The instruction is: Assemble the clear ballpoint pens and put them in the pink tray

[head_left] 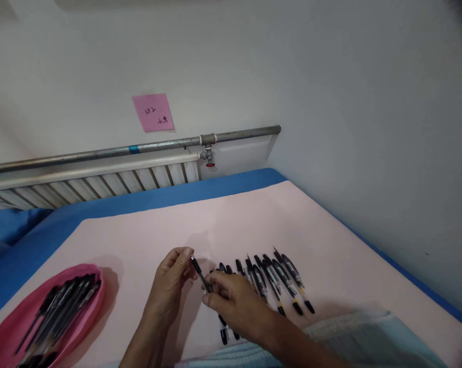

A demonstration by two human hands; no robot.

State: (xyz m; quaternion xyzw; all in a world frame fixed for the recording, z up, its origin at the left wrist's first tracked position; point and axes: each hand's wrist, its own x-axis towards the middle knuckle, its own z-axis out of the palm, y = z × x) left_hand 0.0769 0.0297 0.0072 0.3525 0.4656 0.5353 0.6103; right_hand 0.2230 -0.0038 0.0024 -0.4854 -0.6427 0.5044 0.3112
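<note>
A pen (198, 269) with a black grip and a silvery tip is held at a slant between both hands. My left hand (171, 278) pinches at its upper, tip end, with thumb and fingers together. My right hand (234, 299) has its fingers closed round the lower part of the barrel, which they partly hide. Just beyond and beside my right hand lie several pen parts in a loose row, among them clear barrels (271, 276), black caps (224, 336) and thin refills with yellow ends (302, 292). Some of these are covered by my right hand.
At the left, a pink basket (100, 296) holds several black pens (68, 301). A pale pink mat (169, 225) covers the blue surface (231, 179). Behind stand a radiator (119, 181), a pipe (238, 135) and a wall with a pink note (153, 112). Light-blue cloth (349, 340) lies in front.
</note>
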